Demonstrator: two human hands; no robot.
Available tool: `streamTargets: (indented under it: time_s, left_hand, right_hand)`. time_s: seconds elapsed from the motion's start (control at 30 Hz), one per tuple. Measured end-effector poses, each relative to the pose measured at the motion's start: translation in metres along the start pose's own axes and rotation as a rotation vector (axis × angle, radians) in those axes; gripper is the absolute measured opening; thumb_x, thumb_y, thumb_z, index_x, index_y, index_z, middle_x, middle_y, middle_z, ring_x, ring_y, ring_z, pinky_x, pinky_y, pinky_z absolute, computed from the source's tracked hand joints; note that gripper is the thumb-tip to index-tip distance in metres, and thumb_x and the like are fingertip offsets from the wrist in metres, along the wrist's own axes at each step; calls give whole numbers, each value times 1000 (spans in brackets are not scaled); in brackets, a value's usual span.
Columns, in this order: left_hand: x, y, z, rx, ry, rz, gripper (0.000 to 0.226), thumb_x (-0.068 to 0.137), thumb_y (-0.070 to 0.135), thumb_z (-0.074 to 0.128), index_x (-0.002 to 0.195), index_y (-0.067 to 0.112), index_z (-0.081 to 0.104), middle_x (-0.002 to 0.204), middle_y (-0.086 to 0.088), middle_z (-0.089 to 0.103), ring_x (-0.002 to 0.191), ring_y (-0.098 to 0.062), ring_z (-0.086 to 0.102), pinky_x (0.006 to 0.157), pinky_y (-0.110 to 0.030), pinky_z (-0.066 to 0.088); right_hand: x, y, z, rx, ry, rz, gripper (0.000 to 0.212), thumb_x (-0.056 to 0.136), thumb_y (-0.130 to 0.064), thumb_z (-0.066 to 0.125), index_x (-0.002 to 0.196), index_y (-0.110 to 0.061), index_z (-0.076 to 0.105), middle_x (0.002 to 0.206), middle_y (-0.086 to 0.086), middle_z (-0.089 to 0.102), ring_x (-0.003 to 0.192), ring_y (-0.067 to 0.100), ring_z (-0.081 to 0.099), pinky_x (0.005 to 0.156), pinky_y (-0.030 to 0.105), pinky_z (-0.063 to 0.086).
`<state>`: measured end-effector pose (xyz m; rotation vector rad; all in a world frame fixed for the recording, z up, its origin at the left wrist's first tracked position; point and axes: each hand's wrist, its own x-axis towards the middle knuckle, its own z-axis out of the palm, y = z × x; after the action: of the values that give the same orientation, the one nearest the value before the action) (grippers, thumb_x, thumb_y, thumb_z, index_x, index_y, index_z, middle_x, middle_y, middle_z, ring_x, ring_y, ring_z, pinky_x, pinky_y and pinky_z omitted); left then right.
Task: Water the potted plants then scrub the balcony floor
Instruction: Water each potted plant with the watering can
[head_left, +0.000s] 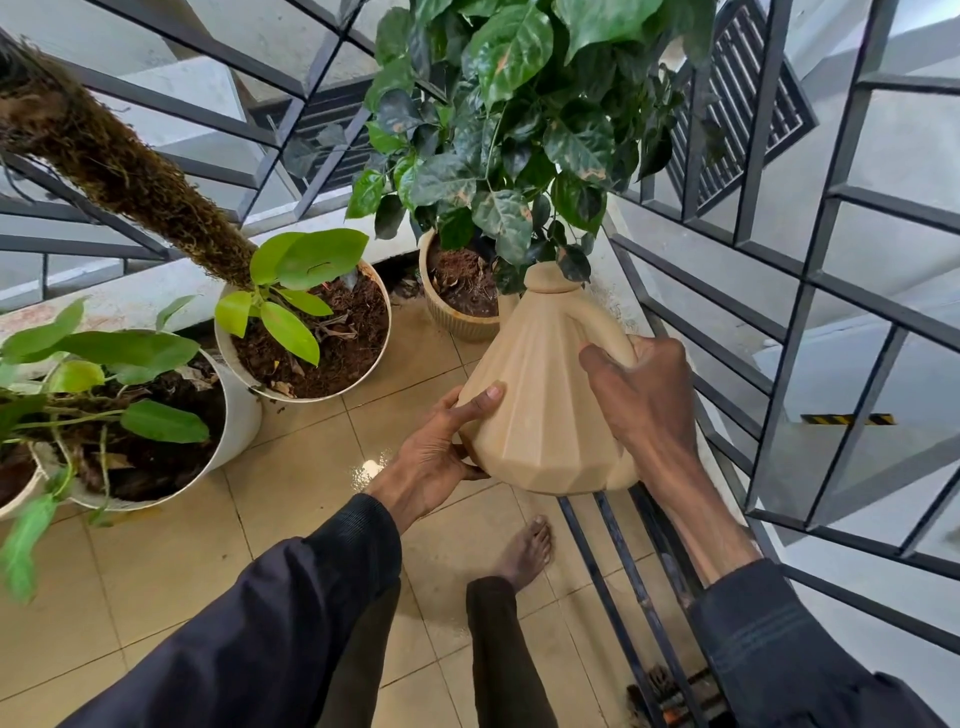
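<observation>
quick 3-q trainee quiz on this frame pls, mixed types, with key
1. True or false: the right hand grips the handle of the beige faceted watering can.
2. The left hand holds the can's: A) cap B) lower body C) handle.
3. Short answer: which pot stands nearest the can?
Key: 1 true; 2 B; 3 the ribbed beige pot with the dark-leaved plant.

Matt, smooth beige plastic, faceted, on the watering can (540, 415). Glossy tan tile across the floor (171, 561) (wet sheen in one patch). Dull dark painted metal in the railing (779, 291). Rough, fibrous coir along the moss pole (130, 171). Smooth white pot (243, 418); shiny leaves (511, 57); dark cloth sleeve (270, 613).
</observation>
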<state>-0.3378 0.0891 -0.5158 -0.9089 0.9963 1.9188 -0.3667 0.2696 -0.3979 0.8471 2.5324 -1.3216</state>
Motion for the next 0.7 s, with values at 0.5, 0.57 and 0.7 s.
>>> streamTargets:
  time_s: [0.5, 0.57, 0.7]
  left_hand:
    - [1, 0, -9, 15, 26, 40, 74, 72, 38, 87, 140, 27, 61, 136, -4, 60, 123, -34, 55, 77, -55, 60]
    - [2, 2, -9, 22, 35, 32, 75, 73, 39, 85, 142, 26, 58, 135, -3, 60, 121, -33, 56, 78, -54, 59]
    - [4, 4, -14, 49, 20, 22, 60, 79, 40, 81, 134, 24, 65, 132, -3, 64, 120, -34, 58, 89, -61, 55]
  right_hand:
    - [-13, 14, 4, 142, -38, -11, 34, 91, -9, 68, 62, -11, 51, 37, -18, 45, 33, 0, 41, 36, 14, 33]
    - [-14, 17, 4, 151, -39, -19, 36, 91, -9, 68, 60, -13, 50, 37, -19, 45, 33, 0, 41, 36, 13, 32]
    - [-20, 23, 6, 179, -43, -43, 37, 92, -4, 67, 59, -11, 52, 40, -19, 47, 36, 0, 44, 39, 10, 34]
